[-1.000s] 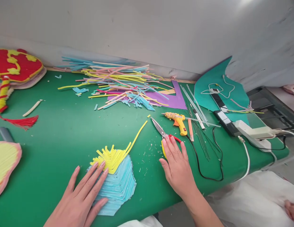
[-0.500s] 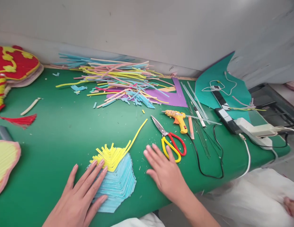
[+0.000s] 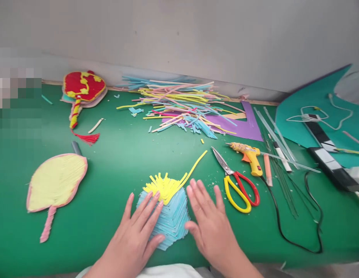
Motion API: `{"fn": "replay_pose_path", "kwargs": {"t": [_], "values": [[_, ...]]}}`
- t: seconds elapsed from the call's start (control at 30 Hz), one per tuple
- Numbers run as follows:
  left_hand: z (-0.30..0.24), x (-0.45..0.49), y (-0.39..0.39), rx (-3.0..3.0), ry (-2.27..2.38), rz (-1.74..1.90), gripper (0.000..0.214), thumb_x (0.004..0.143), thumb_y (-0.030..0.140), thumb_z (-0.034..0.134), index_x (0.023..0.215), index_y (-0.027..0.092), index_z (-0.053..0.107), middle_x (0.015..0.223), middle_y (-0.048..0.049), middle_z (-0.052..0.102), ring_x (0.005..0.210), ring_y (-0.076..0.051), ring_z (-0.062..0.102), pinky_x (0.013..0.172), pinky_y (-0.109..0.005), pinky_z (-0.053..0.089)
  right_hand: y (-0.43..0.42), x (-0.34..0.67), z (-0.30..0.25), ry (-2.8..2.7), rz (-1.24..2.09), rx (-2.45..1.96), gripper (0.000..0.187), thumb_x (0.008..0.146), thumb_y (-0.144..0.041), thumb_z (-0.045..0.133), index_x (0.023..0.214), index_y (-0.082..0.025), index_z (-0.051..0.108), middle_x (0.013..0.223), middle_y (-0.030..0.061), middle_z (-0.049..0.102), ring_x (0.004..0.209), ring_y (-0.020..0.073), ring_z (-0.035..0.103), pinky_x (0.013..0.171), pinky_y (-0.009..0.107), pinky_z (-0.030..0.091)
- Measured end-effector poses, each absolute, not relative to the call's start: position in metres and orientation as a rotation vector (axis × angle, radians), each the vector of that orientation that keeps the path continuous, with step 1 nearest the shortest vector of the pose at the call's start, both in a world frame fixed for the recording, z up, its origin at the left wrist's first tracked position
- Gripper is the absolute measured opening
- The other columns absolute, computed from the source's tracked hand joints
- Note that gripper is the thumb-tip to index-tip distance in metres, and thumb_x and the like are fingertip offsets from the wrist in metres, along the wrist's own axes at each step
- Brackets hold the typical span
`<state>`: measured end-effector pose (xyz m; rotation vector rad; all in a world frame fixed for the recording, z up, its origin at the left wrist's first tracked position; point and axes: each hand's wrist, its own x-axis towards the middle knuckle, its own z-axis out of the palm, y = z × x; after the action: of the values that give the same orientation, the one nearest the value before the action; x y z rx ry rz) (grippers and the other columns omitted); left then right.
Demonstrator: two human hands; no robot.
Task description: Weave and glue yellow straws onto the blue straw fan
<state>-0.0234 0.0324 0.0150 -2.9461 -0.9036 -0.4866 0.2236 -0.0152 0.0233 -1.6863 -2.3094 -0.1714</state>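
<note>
A flat blue piece (image 3: pixel 175 222) made of rows of glued fuzzy stems lies at the table's front. Yellow stem pieces (image 3: pixel 164 187) fan out over its upper part, and one long yellow stem (image 3: pixel 196 164) sticks out to the upper right. My left hand (image 3: pixel 139 227) rests on the left side of the piece, fingers spread, hiding part of it. My right hand (image 3: pixel 212 220) is open with its fingers apart at the piece's right edge, the thumb beside the blue rows. Scissors (image 3: pixel 234 179) with one red and one yellow handle lie open just right of my right hand.
A yellow glue gun (image 3: pixel 248 156) with its cord lies right of the scissors. Loose pastel stems (image 3: pixel 179 96) pile up at the back over purple sheet (image 3: pixel 251 123). A pale yellow fan (image 3: pixel 58 181) and a red fan (image 3: pixel 85 87) lie left. Power strips (image 3: pixel 338 170) sit at right.
The view has swung left, bringing the whole pale yellow fan into sight. My right hand has come closer to the blue piece; my left hand stays on it.
</note>
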Motion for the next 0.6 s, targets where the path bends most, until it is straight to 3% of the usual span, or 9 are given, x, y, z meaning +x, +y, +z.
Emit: {"fn": "replay_pose_path", "kwargs": {"t": [0.13, 0.27, 0.43, 0.6], "values": [[0.018, -0.015, 0.035, -2.883, -0.924, -0.465, 0.061, 0.101, 0.053, 0.045, 0.142, 0.007, 0.050, 0.143, -0.0165, 0.058, 0.141, -0.029, 0.046, 0.125, -0.056, 0.004, -0.009, 0.186, 0.017, -2.441, -0.067, -1.566, 0.074, 0.103, -0.058, 0.027, 0.152, -0.003, 0.036, 0.161, 0.0130, 0.035, 0.153, 0.0282, 0.021, 0.125, 0.052, 0.006], [0.019, -0.012, 0.040, -2.871, -0.893, -0.403, 0.063, 0.102, 0.056, 0.040, 0.138, 0.006, 0.055, 0.144, -0.0150, 0.058, 0.139, -0.026, 0.048, 0.126, -0.053, 0.000, -0.003, 0.179, 0.009, -2.473, -0.027, -1.555, 0.076, 0.102, -0.062, 0.028, 0.150, -0.005, 0.041, 0.161, 0.0104, 0.035, 0.152, 0.0265, 0.022, 0.126, 0.049, 0.002], [0.016, -0.012, 0.040, -2.871, -0.934, -0.367, 0.061, 0.103, 0.055, 0.035, 0.137, 0.010, 0.057, 0.144, -0.0123, 0.057, 0.140, -0.026, 0.046, 0.125, -0.056, -0.003, -0.003, 0.180, 0.002, -2.463, 0.018, -1.557, 0.072, 0.103, -0.057, 0.032, 0.152, -0.005, 0.039, 0.161, 0.0118, 0.035, 0.153, 0.0254, 0.022, 0.126, 0.050, 0.001], [0.014, -0.016, 0.035, -2.892, -0.955, -0.393, 0.062, 0.103, 0.052, 0.039, 0.145, 0.006, 0.046, 0.150, -0.0147, 0.051, 0.145, -0.026, 0.039, 0.125, -0.056, -0.002, -0.005, 0.184, 0.003, -2.420, 0.010, -1.559, 0.070, 0.104, -0.052, 0.029, 0.157, -0.006, 0.026, 0.161, 0.0123, 0.036, 0.153, 0.0249, 0.021, 0.125, 0.051, 0.004]]}}
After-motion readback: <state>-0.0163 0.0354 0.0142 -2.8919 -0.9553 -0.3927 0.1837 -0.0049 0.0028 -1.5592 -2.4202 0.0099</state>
